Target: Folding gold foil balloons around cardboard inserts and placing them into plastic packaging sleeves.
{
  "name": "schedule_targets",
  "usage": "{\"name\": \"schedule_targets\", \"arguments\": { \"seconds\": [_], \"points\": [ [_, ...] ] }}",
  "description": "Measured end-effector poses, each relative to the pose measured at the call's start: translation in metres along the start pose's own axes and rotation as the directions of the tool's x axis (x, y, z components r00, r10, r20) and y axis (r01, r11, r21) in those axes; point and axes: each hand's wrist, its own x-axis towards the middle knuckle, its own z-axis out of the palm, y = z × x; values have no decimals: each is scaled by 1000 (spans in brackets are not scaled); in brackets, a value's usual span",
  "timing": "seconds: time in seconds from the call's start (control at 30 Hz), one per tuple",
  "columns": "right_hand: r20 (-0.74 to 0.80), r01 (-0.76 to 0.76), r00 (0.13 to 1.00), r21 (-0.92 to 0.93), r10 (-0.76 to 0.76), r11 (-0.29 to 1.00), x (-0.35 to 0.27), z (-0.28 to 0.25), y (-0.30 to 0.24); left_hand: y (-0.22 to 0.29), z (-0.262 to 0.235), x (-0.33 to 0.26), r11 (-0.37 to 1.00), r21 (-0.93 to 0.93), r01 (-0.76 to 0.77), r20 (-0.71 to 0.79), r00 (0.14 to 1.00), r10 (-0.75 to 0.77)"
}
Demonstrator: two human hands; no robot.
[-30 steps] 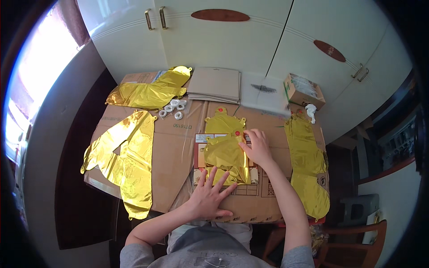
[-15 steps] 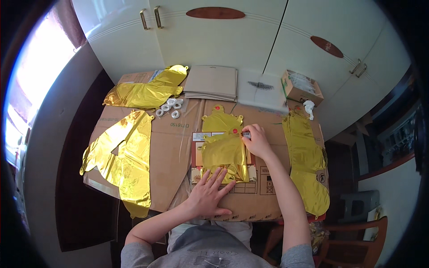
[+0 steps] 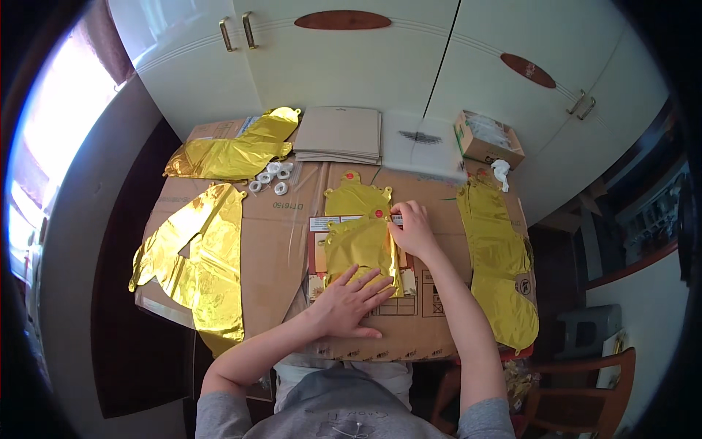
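In front of me a gold foil balloon (image 3: 360, 241) lies folded over a printed card sheet (image 3: 319, 257), its far end with small tabs and a red dot reaching past the card. My left hand (image 3: 349, 301) rests flat on the near part of the foil, fingers spread. At the foil's right edge, near another red dot, my right hand (image 3: 411, 228) pinches the balloon between thumb and fingers. The fingertips partly hide the edge there.
Other gold foil balloons lie at the left (image 3: 219, 256), far left (image 3: 219, 157) and right (image 3: 493, 256). White ribbon rolls (image 3: 281, 188), stacked grey-brown cards (image 3: 340, 132), a clear plastic sheet (image 3: 417, 157) and a small open box (image 3: 490, 143) line the cardboard-covered table's (image 3: 278, 249) back.
My left hand has slid slightly farther up over the foil, covering more of its near end. My right hand keeps its pinch at the edge. The whole view has shifted a little.
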Motion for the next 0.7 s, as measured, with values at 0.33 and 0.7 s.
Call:
{"name": "schedule_targets", "arguments": {
  "seconds": [0.33, 0.7],
  "points": [
    [0, -9, 1000, -27, 9, 1000, 0, 1, 1, -16, 1, 18, 998, 3, -59, 28, 998, 58],
    [94, -60, 994, -22, 62, 998, 6, -5, -2, -27, 1, 28, 995, 32, -95, 18, 995, 95]
  ]
}}
